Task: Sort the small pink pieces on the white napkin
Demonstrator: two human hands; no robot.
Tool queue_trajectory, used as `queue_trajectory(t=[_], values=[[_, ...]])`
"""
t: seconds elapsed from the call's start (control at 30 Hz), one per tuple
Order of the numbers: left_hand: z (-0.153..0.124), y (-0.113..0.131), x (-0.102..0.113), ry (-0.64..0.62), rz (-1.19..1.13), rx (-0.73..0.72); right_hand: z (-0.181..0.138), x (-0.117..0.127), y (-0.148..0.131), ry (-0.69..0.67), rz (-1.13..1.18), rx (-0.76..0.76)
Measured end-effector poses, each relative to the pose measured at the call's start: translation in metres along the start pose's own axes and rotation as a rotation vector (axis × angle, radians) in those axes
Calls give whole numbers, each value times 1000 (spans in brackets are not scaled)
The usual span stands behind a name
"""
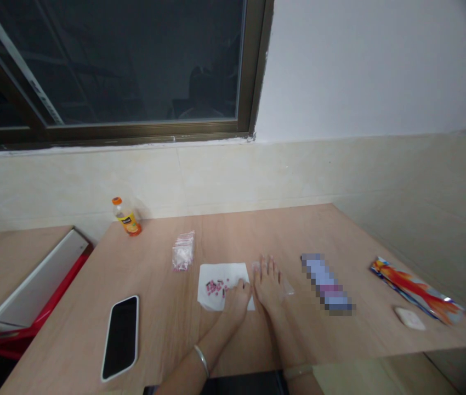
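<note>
A white sheet of paper lies on the wooden table with several small pink and dark pieces on it. My left hand rests on the sheet's right edge, fingers curled together at the pieces; whether it holds one I cannot make out. My right hand lies flat just right of the sheet, fingers stretched out, over a small clear plastic bag. A stack of small clear zip bags sits behind the sheet to the left.
A phone in a white case lies face up at front left. An orange-capped bottle stands at the back left. To the right are a blurred-out oblong item, a colourful wrapper and a small white object. A white and red box sits left of the table.
</note>
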State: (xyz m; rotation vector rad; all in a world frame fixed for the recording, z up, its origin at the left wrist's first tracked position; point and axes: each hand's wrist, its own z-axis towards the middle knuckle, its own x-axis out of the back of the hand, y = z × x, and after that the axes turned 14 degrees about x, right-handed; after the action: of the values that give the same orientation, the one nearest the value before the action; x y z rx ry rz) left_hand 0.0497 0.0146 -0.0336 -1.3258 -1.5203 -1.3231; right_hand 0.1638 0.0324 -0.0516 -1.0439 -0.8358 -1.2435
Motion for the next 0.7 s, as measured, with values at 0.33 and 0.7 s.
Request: queue_trajectory(t=[0.33,0.7], values=[[-2,1,5,-8,-23,10,-1,-11,3,7,-5,4],[-5,-6,4,41,-13,-56,1,-15,4,12,46,-19]])
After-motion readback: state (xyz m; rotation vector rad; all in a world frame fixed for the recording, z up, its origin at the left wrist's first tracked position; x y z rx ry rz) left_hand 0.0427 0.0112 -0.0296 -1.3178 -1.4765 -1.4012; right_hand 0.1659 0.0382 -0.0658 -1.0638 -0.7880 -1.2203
